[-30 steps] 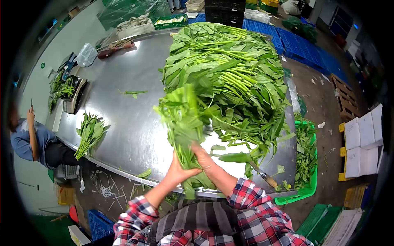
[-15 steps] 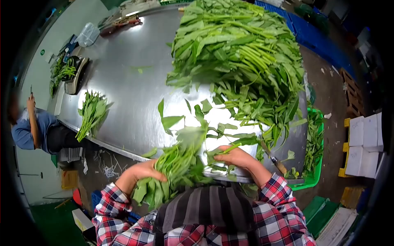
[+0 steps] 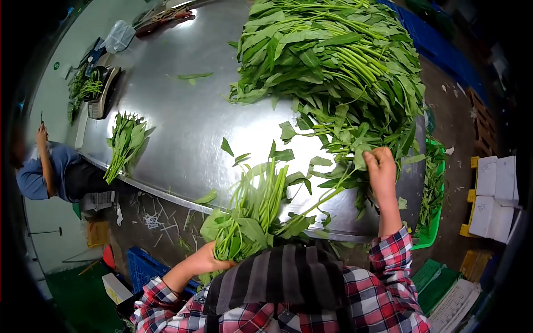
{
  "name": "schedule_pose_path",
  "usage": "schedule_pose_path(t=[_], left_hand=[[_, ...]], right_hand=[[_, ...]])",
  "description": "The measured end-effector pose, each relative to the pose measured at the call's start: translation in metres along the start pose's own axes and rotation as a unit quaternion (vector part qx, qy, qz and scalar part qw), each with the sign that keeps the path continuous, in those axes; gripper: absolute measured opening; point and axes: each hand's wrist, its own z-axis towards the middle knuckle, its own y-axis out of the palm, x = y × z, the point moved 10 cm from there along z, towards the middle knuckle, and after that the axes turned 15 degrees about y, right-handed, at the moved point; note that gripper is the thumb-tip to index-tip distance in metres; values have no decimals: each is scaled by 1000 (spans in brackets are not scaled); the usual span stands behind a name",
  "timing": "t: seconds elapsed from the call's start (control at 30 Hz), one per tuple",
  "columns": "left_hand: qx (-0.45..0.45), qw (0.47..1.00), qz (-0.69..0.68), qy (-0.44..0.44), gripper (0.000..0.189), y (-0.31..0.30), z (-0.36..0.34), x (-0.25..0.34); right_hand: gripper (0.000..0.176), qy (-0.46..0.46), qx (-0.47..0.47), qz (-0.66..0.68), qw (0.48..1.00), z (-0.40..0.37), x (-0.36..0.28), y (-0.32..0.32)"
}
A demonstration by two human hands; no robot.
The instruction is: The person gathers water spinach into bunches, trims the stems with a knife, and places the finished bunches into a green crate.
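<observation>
My left hand (image 3: 209, 261), at the table's front edge, is wrapped round a bunch of leafy greens (image 3: 261, 194) that looks like water spinach, its pale stems pointing up and away from me. Farther right, my right hand (image 3: 383, 169) is closed in a pinch on a leafy stalk (image 3: 362, 158) at the near edge of the big heap of greens (image 3: 327, 61). Loose leaves (image 3: 300, 180) lie on the metal between the two hands. Apart on the left, another bunch (image 3: 125, 145) rests on the table.
The steel table (image 3: 177, 122) holds a scale (image 3: 103, 94) with greens on it and a plastic bag (image 3: 118, 36). A green crate (image 3: 433, 194) of leaves stands off the right edge. At the left, a person (image 3: 50, 169) is by the table. White boxes (image 3: 494, 188) are stacked at right.
My right hand has moved right and away from me, from beside the bunch to the heap's edge. The left hand has shifted slightly nearer my body with its bunch.
</observation>
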Motion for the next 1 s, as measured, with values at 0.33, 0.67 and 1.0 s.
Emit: schedule_pose_path(t=[0.33, 0.67, 1.0], left_hand=[[6, 983, -176, -55, 57, -4, -5, -28], [-109, 989, -96, -30, 52, 12, 8, 6], [-89, 995, 23, -37, 37, 24, 16, 35]], right_hand=[[52, -59, -337, 84, 936, -62, -58, 46], [12, -334, -424, -36, 841, -147, -103, 109], [23, -241, -440, -46, 864, -100, -85, 57]])
